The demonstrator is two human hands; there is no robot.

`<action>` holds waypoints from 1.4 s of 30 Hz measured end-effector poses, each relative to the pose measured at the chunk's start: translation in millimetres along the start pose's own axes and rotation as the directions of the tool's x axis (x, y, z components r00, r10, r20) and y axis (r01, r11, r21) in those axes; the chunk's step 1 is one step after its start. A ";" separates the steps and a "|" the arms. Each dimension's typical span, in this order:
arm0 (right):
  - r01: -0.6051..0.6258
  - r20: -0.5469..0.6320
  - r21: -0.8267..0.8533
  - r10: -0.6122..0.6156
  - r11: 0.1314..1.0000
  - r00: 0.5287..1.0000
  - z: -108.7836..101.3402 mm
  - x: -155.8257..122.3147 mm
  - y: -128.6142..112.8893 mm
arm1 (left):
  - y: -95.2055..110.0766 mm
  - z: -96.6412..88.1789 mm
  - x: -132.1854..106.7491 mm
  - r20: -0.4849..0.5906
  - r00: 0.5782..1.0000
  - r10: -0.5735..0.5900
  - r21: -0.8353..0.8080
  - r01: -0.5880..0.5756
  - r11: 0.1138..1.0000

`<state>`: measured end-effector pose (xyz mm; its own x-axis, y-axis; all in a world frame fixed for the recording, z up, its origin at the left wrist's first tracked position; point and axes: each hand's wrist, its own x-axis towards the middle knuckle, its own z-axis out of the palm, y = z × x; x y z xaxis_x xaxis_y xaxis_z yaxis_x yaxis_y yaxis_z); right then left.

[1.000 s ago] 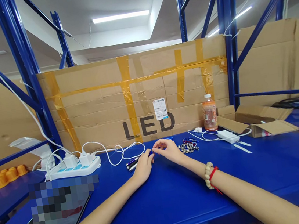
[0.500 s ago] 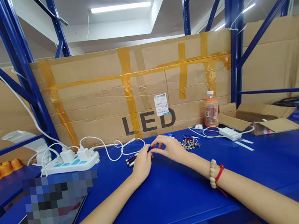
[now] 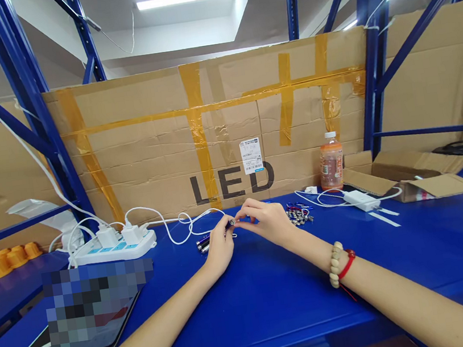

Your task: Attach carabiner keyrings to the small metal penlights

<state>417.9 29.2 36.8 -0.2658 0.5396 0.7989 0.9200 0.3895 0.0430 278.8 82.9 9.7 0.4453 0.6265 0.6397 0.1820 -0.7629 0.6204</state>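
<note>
My left hand [image 3: 220, 245] is closed around a small, dark blue tube [image 3: 230, 223]; its end, with a metallic glint, shows above the fingers. My right hand [image 3: 266, 221] reaches across from the right, thumb and forefinger pinched beside that end. Whatever sits between those fingertips is too small to make out. Several slim tubes [image 3: 203, 243], blue, black and silver, lie on the table just left of my left hand. Behind my right hand is a pile of small shiny metal parts [image 3: 301, 215], with some blue pieces among them.
A white power strip [image 3: 115, 251] with plugged-in chargers and a tablet [image 3: 106, 323] are at left. On the right stand an orange drink bottle [image 3: 331, 162], a white adapter [image 3: 361, 200] with its cable and an open cardboard box [image 3: 426, 183]. A large cardboard sheet [image 3: 151, 150] closes off the back.
The tube in my left hand has tipped so its end now faces me more. My right fingertips have closed into a pinch by that end. The whole view has shifted slightly.
</note>
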 end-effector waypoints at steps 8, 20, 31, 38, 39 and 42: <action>0.166 0.064 -0.153 -0.158 0.974 0.985 -0.1 0.4 -1.9 | -1.2 1.0 -1.2 0.018 0.998 0.058 0.026 -0.058 0.998; -0.064 0.154 0.054 0.055 0.996 0.987 4.6 -2.1 -3.2 | -5.6 1.0 0.5 0.052 0.999 -0.011 0.063 0.007 0.998; -0.496 0.247 -0.382 0.604 0.779 0.758 -13.2 0.8 28.6 | -8.3 1.1 1.5 -0.029 0.948 -0.316 -0.126 0.310 0.942; -0.512 0.348 -0.602 0.779 0.612 0.522 -29.5 3.5 37.9 | -5.3 1.3 1.1 0.014 0.937 -0.349 -0.196 0.345 0.918; -0.503 0.359 -0.610 0.780 0.612 0.513 -29.0 3.6 37.6 | -4.9 1.5 0.9 0.024 0.938 -0.347 -0.196 0.344 0.918; -0.472 0.393 -0.618 0.767 0.629 0.507 -25.4 3.4 35.7 | -4.8 2.1 0.6 0.036 0.940 -0.338 -0.186 0.339 0.922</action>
<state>457.1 26.0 56.3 0.4580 0.8658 0.2018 0.8818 -0.4712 0.0203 280.0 86.6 6.1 0.3886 0.8415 0.3754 0.1552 -0.4614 0.8735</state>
